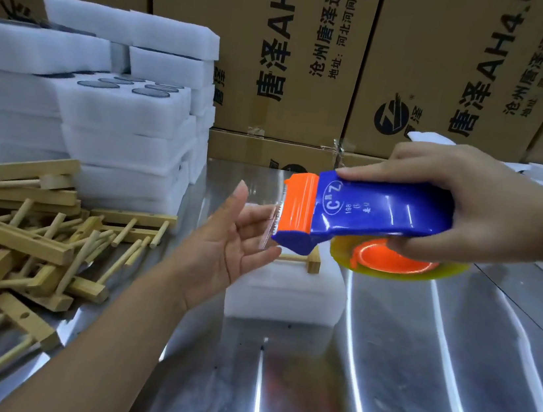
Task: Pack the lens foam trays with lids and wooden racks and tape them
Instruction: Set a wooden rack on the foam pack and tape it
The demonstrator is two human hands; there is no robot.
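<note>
I see right hand (470,204) fingers (370,175) clenched round blue-and-orange plastic tape dispenser (375,216). Left hand (229,252) fingers (257,252) released, palm up at orange cutter (297,206). White foam tray block (285,297), wooden rack (313,263) on top, on steel desk (379,375) beneath.

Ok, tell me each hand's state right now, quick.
Left hand: open, palm up, fingers close to the orange end of the tape dispenser.
Right hand: holding the tape dispenser, fingers wrapped around it.

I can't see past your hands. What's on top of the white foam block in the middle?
A wooden rack lies on the foam block. The left hand and tape dispenser cover most of it.
</note>
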